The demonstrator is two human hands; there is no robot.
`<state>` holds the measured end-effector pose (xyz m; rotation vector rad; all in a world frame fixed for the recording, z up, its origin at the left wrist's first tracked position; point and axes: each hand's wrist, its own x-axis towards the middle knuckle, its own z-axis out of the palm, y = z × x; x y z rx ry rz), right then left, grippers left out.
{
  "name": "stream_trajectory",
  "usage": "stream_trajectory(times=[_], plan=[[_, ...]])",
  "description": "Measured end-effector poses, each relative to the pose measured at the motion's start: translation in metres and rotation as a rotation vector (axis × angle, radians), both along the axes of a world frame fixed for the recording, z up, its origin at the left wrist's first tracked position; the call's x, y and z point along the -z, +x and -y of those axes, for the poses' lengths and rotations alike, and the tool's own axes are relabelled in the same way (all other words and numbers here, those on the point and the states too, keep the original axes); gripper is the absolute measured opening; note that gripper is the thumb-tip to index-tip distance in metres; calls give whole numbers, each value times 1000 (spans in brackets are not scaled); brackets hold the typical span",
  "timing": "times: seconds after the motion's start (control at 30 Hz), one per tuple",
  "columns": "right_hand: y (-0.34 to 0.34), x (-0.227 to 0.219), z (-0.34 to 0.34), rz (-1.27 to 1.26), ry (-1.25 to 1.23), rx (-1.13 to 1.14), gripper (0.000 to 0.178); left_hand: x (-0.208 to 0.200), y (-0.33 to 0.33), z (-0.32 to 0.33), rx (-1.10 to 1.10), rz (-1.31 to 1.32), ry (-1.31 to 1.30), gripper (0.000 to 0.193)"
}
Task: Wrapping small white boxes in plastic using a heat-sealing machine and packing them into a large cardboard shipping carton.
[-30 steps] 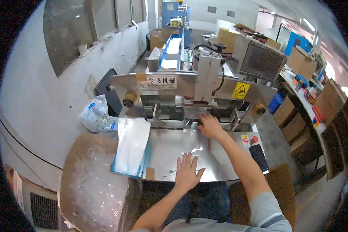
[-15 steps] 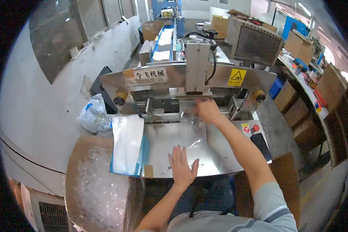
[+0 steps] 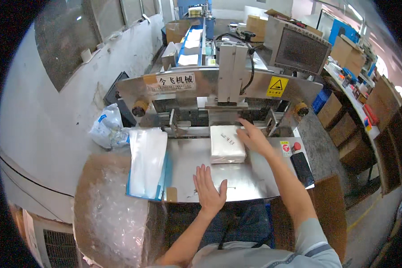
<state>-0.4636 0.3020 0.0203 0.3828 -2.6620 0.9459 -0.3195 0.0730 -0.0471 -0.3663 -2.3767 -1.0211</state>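
A white square pack of what looks like folded tissues (image 3: pixel 227 142), in clear wrap with dark print on top, sits on the metal worktop (image 3: pixel 190 154) in front of the machine opening. At its right side, my right hand (image 3: pixel 256 139) has its fingers stretched toward the far right corner. The thumb is at the pack's edge; whether it touches cannot be made out. My left hand (image 3: pixel 209 190) lies flat and open near the worktop's front edge, fingers spread, holding nothing. Left of it, a stack of clear plastic bags (image 3: pixel 146 161) rests in a blue holder (image 3: pixel 166 178).
A carton (image 3: pixel 87 187) full of crumpled clear plastic stands at the lower left. The machine's metal crossbar (image 3: pixel 165 91) spans the far side. A red button (image 3: pixel 296 146) and a black phone (image 3: pixel 302 169) are at the right. A conveyor (image 3: pixel 193 38) runs behind.
The white pack has come out of the machine opening onto the worktop. My right hand has moved slightly right and nearer. My left hand stays about where it was.
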Motion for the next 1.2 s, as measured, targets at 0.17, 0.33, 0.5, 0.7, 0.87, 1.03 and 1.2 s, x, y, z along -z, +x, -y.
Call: stream_trajectory(times=[0.17,0.33,0.5,0.7,0.87,1.03,1.2], plan=[[86,13,-13,242,-233,76,51,3,-2,-2,17,0,-37,75],[123,40,-16,341,-541,63,55,0,-2,-5,21,53,-2,72],[119,23,-8,394,-593,116,55,-3,-15,-4,93,171,255,70],[61,44,2,207,-411,240,70,-28,-82,-13,102,340,460,71],[51,34,17,378,-552,283,71,-37,-90,-26,140,581,707,54],[99,19,7,521,-963,142,80,-20,-68,-2,233,767,1024,45],[145,27,-14,490,-1163,60,91,-33,-98,-13,346,969,1087,58]])
